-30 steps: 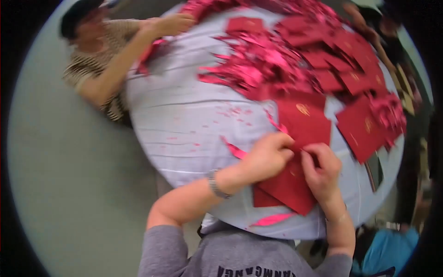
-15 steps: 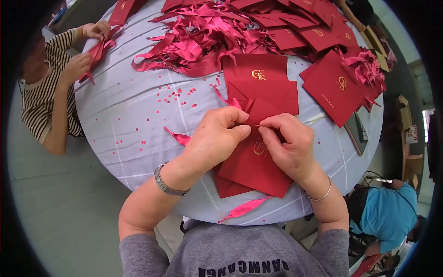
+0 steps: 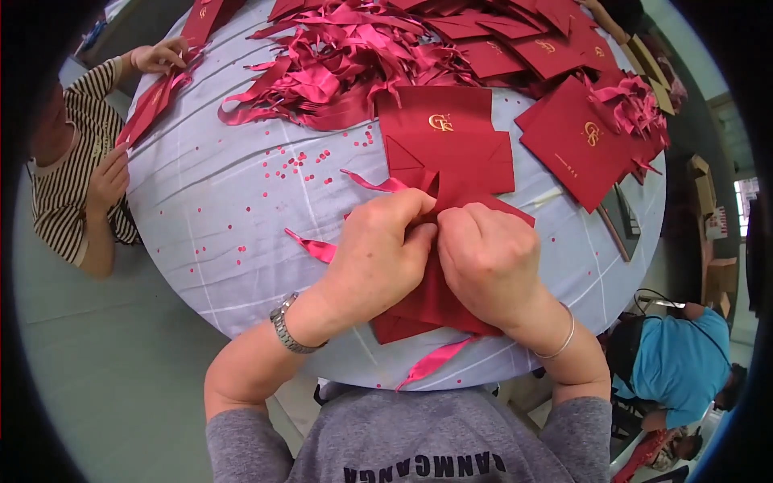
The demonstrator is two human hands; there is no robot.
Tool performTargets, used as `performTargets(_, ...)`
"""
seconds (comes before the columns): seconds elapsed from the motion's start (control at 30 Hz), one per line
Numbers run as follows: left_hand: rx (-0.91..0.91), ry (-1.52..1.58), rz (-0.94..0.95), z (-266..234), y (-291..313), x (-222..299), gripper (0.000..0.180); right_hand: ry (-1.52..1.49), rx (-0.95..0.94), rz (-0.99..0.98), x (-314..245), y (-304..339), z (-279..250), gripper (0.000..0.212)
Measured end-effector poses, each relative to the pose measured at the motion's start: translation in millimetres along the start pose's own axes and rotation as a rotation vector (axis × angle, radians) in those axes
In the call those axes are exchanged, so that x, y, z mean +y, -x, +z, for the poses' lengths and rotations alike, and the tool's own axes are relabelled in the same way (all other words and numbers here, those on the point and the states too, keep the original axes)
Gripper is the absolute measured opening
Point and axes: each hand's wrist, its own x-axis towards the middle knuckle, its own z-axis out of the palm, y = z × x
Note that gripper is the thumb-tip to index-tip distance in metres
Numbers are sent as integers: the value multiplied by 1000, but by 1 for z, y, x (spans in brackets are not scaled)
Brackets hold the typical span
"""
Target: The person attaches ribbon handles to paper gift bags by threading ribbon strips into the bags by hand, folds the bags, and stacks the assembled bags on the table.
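Between my hands is a red paper bag (image 3: 427, 294), its lower part bent and partly covered by them. My left hand (image 3: 382, 241) is closed at the bag's upper edge, thumb and forefinger pinching it. Beside it, my right hand (image 3: 489, 262) is curled with knuckles up against the same edge; its fingertips and whatever they grip are hidden. Pink ribbon ends stick out left of my left hand: an upper ribbon (image 3: 374, 181) and a lower ribbon (image 3: 310, 245). Another pink ribbon (image 3: 435, 362) lies near the table's front edge.
Beyond my hands lie flat red bags (image 3: 447, 153), with a heap of pink ribbons (image 3: 338, 60) behind. More red bags (image 3: 576, 145) and bunched ribbons are at right. Small red dots (image 3: 298, 165) dot the tablecloth (image 3: 217, 266). A person (image 3: 76, 177) at left handles a red bag.
My right hand has turned over, knuckles up, and moved left against my left hand. The bag has bent under them. The person at left has lowered one hand along their bag.
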Motion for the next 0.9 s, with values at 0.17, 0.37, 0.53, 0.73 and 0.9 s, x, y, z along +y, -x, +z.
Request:
performTargets(0.17, 2, -62, 61, -1, 2, 5, 18, -407, 51, 198, 9, -3, 3, 6)
performTargets(0.37, -60, -72, 29, -5, 1, 8, 21, -698, -51, 460, 12, -2, 1, 5)
performTargets(0.53, -39, -154, 145, -6, -5, 4, 23, -198, 82, 103, 7, -2, 4, 6)
performTargets(0.73, -44, -79, 146, -4, 1, -1, 23, -595, 3, 290, 12, -6, 5, 4)
performTargets(0.9, -95, 77, 99, -2, -9, -4, 19, -682, -90, 493, 7, 0, -21, 15)
